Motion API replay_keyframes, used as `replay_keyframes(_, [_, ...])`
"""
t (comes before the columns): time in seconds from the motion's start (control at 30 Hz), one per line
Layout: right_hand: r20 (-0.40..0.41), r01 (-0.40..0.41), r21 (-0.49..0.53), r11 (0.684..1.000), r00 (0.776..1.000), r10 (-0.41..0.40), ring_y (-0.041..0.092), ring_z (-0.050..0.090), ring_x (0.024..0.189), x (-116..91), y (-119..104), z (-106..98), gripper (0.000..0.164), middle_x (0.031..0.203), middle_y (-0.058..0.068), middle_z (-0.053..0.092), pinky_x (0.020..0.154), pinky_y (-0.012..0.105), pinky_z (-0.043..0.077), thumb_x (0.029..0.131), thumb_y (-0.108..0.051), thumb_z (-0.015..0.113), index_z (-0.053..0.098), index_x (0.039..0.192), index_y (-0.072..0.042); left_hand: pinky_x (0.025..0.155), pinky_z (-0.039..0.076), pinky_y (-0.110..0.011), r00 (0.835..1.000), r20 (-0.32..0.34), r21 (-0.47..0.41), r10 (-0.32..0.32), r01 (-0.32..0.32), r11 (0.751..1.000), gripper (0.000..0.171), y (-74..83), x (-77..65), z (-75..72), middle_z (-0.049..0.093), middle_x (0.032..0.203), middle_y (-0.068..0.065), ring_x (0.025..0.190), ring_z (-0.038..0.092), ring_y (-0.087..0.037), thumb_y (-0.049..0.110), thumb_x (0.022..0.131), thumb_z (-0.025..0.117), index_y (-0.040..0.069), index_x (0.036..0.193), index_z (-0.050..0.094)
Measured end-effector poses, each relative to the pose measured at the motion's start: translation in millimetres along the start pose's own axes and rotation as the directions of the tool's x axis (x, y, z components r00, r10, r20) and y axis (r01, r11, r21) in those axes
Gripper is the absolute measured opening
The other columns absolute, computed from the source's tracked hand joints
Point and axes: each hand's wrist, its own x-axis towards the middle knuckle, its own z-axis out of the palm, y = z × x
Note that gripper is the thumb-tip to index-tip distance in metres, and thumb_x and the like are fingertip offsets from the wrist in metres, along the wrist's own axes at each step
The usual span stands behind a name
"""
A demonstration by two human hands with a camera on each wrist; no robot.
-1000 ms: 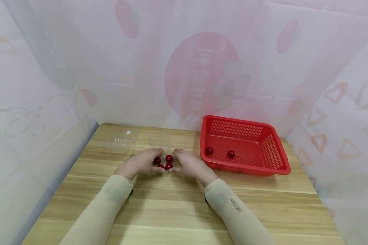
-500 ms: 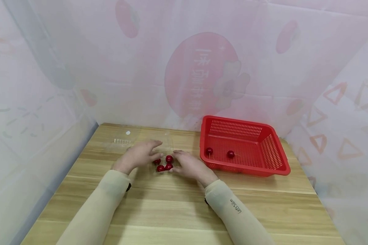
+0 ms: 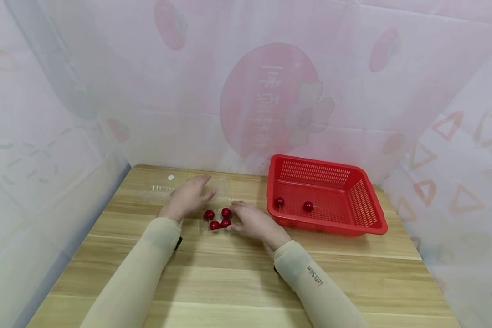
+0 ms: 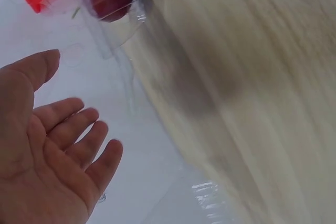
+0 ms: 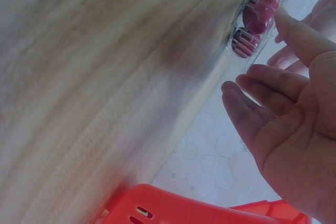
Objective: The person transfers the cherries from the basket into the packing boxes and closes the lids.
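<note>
Several dark red cherries [image 3: 214, 225] lie in a small clear plastic box [image 3: 218, 231], whose clear lid [image 3: 219, 184] seems to be folded back behind it. My left hand [image 3: 187, 197] hovers behind and left of the box near the lid, fingers spread and holding nothing. In the left wrist view, the palm of that left hand [image 4: 58, 145] faces up, apart from the box. On the box's right side is my right hand [image 3: 254, 221]. In the right wrist view, the thumb of this right hand [image 5: 299, 114] is at the box's edge, its fingers extended.
To the right stands a red perforated plastic basket [image 3: 328, 228] with two cherries [image 3: 308, 207] in it. Another clear plastic piece [image 3: 163, 189], with a white round sticker near it, lies at the back left. A printed curtain [image 3: 180, 114] rises behind the wooden table [image 3: 229, 282].
My left hand has left the box's left side and moved back towards the lid, uncovering the left cherries. My right hand has stayed beside the box.
</note>
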Motion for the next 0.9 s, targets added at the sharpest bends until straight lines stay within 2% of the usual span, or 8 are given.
replay_keyframes(0.1, [0.003,0.001,0.004,1.0,1.0,-0.001,0.038,0.06,0.165,1,0,0,0.067,0.176,0.022,0.061,0.141,0.047,0.049,0.111,-0.036,0.085,0.066,0.163,0.002,0.147,0.031,-0.068,0.999,-0.021,-0.019,-0.029,0.028,0.999,0.076,-1.6,6.4,3.9,0.041,0.187,-0.029,0.174,0.041,-0.053,0.041,0.123,0.061,-0.001,0.181,0.036])
replay_keyframes(0.2, [0.003,-0.003,0.005,1.0,1.0,0.003,0.038,0.06,0.166,1,1,2,0.067,0.176,0.022,0.061,0.142,0.048,0.049,0.111,-0.036,0.085,0.065,0.164,0.002,0.147,0.03,-0.07,0.995,-0.038,-0.048,-0.089,0.087,0.995,0.077,-3.6,13.7,7.4,0.037,0.189,-0.03,0.176,0.038,-0.054,0.044,0.124,0.056,-0.001,0.182,0.034])
replay_keyframes(0.37, [0.002,-0.004,-0.004,1.0,1.0,0.005,0.037,0.059,0.166,0,2,3,0.067,0.176,0.021,0.061,0.143,0.048,0.047,0.111,-0.036,0.085,0.065,0.164,0.001,0.146,0.031,-0.072,0.986,-0.039,-0.073,-0.161,0.158,0.985,0.077,-5.2,23.8,10.2,0.036,0.189,-0.03,0.175,0.038,-0.055,0.049,0.126,0.049,-0.002,0.181,0.035])
replay_keyframes(0.53, [0.002,-0.007,-0.008,1.0,1.0,0.007,0.037,0.058,0.167,0,2,4,0.067,0.176,0.021,0.061,0.143,0.048,0.047,0.112,-0.037,0.084,0.065,0.164,0.001,0.145,0.033,-0.073,0.985,-0.03,-0.083,-0.172,0.169,0.982,0.076,-2.8,24.4,6.8,0.04,0.187,-0.031,0.173,0.041,-0.056,0.05,0.126,0.046,-0.003,0.18,0.037])
replay_keyframes(0.8, [-0.005,-0.021,-0.016,1.0,1.0,0.021,0.037,0.06,0.165,-1,0,4,0.068,0.176,0.02,0.062,0.142,0.048,0.048,0.111,-0.037,0.085,0.066,0.164,0.0,0.148,0.027,-0.071,0.988,-0.037,-0.094,-0.149,0.145,0.985,0.079,6.8,13.6,-5.7,0.037,0.188,-0.031,0.177,0.034,-0.053,0.054,0.126,0.043,-0.002,0.182,0.034])
replay_keyframes(0.9, [-0.007,-0.025,-0.008,1.0,1.0,0.024,0.037,0.061,0.165,-1,0,4,0.067,0.176,0.02,0.062,0.141,0.048,0.049,0.111,-0.037,0.085,0.066,0.164,0.0,0.147,0.028,-0.071,0.989,-0.049,-0.082,-0.136,0.132,0.988,0.079,9.3,9.0,-9.8,0.038,0.188,-0.031,0.177,0.036,-0.053,0.055,0.126,0.042,-0.002,0.182,0.035])
